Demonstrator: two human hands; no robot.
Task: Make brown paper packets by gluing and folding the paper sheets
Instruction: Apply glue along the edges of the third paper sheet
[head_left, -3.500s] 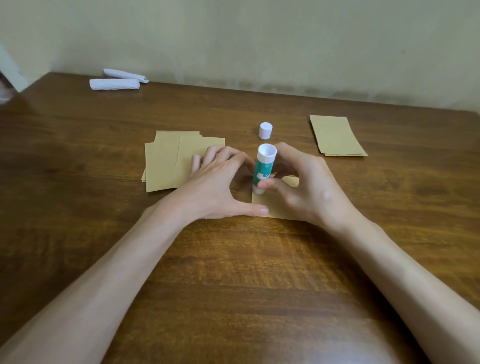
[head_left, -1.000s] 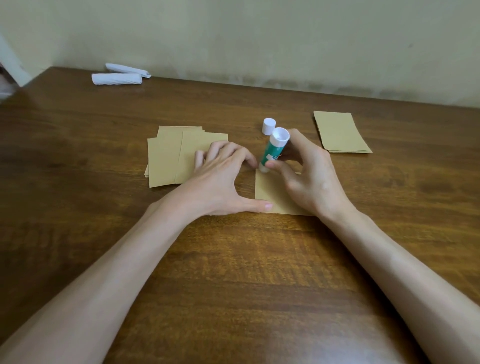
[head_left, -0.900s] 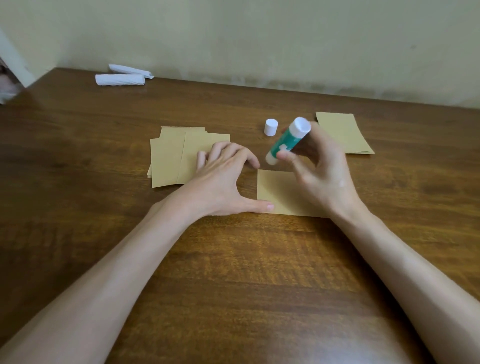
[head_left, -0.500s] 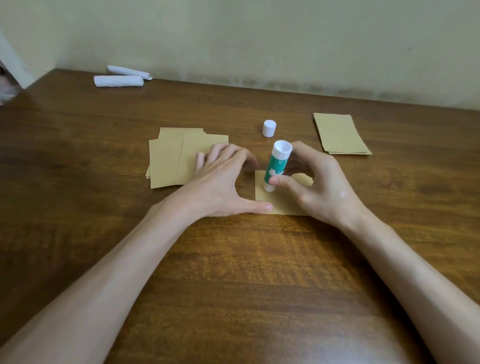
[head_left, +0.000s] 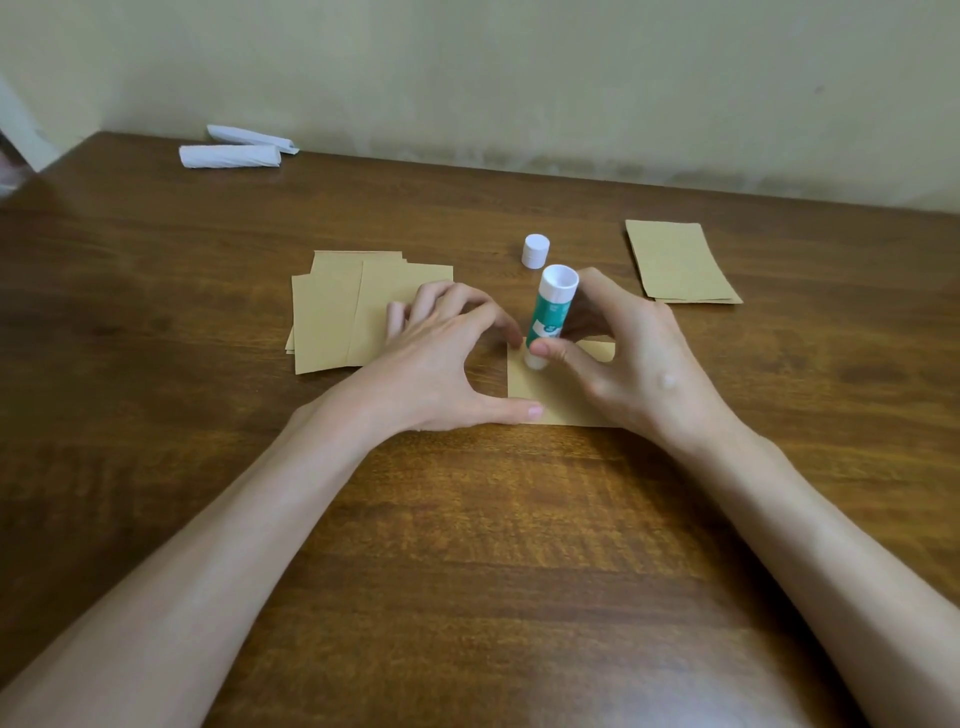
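Glue stick (head_left: 550, 312) pinched upright in the right hand (head_left: 639, 364), tip on a brown sheet (head_left: 550, 405).
The grip is thumb and fingers curled round the tube. Left of the stick, the left hand (head_left: 441, 364) holds nothing, its thumb pinning the sheet. Gluing looks underway: finished packets (head_left: 675, 260) far right, unfolded sheets (head_left: 332, 317) left, cap (head_left: 535, 250) just behind. Dark wooden table (head_left: 467, 545), pale wall.

Shiny, smooth brown wood on the table (head_left: 467, 545). Dull, flat brown paper sheets (head_left: 332, 317). Smooth plastic on the glue stick (head_left: 551, 306) and white cap (head_left: 535, 250). Wrinkly, dull white rolls (head_left: 228, 156).
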